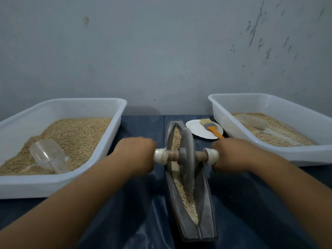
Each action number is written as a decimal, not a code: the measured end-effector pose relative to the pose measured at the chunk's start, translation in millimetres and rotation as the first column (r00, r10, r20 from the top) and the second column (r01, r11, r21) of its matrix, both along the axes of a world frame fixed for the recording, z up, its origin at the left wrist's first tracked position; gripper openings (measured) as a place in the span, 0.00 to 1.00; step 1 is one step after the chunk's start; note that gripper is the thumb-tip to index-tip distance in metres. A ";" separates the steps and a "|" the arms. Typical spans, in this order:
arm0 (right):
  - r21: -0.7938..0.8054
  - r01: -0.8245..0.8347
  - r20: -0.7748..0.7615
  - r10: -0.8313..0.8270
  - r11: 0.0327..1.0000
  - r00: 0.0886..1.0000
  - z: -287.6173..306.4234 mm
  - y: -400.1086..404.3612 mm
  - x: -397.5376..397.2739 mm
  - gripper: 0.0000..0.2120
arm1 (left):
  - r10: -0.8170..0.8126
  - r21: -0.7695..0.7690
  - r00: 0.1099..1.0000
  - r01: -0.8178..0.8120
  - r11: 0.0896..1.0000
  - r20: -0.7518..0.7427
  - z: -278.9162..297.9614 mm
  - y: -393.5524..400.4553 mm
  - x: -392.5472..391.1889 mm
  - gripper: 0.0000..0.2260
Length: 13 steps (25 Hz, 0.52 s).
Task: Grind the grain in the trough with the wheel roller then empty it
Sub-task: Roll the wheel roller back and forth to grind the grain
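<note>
A long dark boat-shaped trough lies lengthways on the blue cloth in front of me. Pale grain fills its groove. The grey wheel roller stands upright in the groove near the trough's middle, on a wooden axle with white-wrapped ends. My left hand grips the left handle end, and my right hand grips the right one. The wheel looks slightly blurred.
A white tub of grain with a clear scoop sits at left. Another white tub with grain and a scoop sits at right. A white plate carrying an orange-handled brush lies behind the trough. A grey wall rises behind.
</note>
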State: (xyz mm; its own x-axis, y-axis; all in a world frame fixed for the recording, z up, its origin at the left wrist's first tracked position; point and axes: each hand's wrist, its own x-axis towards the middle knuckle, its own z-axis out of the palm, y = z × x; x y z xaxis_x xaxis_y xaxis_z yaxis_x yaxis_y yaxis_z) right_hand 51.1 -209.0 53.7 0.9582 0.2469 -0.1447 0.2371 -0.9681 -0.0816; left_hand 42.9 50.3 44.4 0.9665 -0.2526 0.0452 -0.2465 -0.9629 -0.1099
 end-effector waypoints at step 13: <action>-0.010 0.082 0.174 -0.079 0.997 0.982 -11.4 7.9 13.8 0.10 | 0.061 -0.039 0.995 -0.059 0.997 0.073 4.2 -8.4 20.5 0.06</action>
